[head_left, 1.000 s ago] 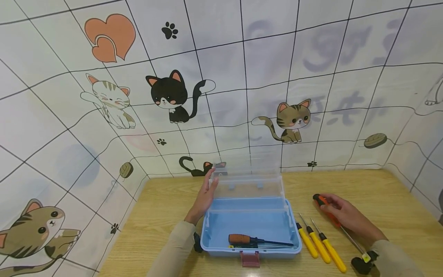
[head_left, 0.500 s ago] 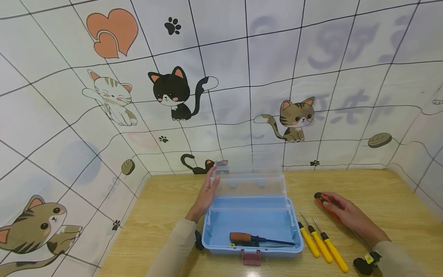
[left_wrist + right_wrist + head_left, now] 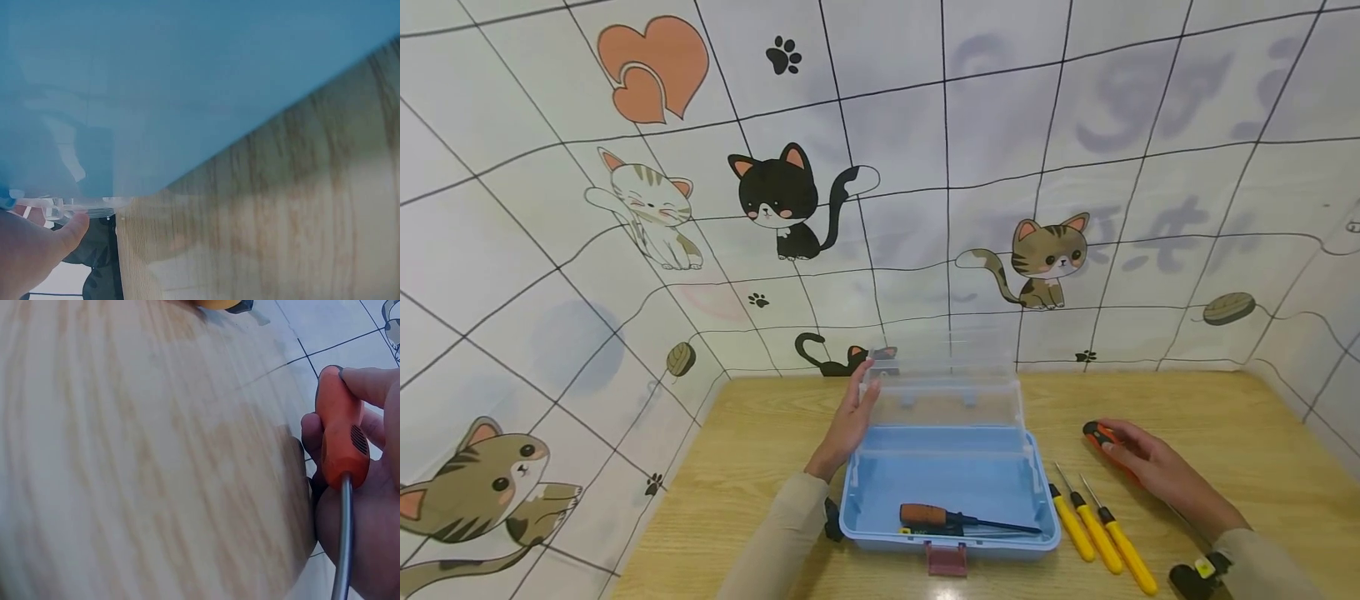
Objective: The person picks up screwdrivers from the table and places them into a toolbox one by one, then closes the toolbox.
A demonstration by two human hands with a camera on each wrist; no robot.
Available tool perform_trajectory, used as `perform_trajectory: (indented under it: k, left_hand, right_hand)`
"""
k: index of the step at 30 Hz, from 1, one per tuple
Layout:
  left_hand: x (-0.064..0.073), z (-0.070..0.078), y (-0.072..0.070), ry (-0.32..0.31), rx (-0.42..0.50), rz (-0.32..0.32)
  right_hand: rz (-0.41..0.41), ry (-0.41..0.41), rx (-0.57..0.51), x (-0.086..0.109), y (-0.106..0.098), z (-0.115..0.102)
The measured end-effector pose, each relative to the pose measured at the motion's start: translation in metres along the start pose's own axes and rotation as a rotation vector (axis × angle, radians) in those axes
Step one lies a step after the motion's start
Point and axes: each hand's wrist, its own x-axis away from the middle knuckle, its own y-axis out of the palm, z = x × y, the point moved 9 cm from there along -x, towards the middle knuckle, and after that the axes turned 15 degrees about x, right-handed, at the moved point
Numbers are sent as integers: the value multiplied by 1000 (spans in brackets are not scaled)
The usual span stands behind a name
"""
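A blue toolbox (image 3: pixel 950 543) stands on the table with its clear lid (image 3: pixel 943 407) raised at the back. My left hand (image 3: pixel 847 425) grips the lid's left edge, its thumb (image 3: pixel 74 232) on one side of the clear plastic. In the box lies a screwdriver with a brown handle (image 3: pixel 925 515), on top of a dark, partly hidden tool. To the right of the box, my right hand (image 3: pixel 1157 471) holds a screwdriver with an orange and black handle (image 3: pixel 342 447). Its metal shaft (image 3: pixel 344 537) points back toward the wrist.
Several yellow-handled screwdrivers (image 3: pixel 1101 533) lie side by side between the box and my right hand. A maroon latch (image 3: pixel 947 560) hangs at the box's front. A cloth wall with printed cats (image 3: pixel 910 208) rises behind the wooden table (image 3: pixel 760 442).
The head view has shifted slightly. My right hand has lowered around the orange screwdriver, and its shaft now shows less in the head view. The left hand stays at the lid.
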Motion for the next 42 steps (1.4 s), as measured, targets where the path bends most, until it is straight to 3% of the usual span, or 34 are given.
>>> perform_trajectory:
  k: [11, 14, 21, 28, 37, 42]
  left_hand:
    - [11, 29, 6, 1, 16, -32]
    - [11, 29, 6, 0, 14, -30]
    - [-1, 2, 0, 1, 28, -28]
    - [-2, -2, 0, 27, 5, -10]
    - [0, -2, -2, 29, 4, -7]
    - [9, 21, 4, 7, 13, -44]
  right_hand:
    - [-3, -26, 6, 0, 1, -3]
    - [-8, -27, -2, -1, 0, -4]
    - [-17, -25, 11, -3, -1, -6]
    - [-35, -18, 13, -2, -2, -8]
    - [-49, -14, -15, -1, -4, -13]
    - [-54, -14, -22, -1, -6, -18]
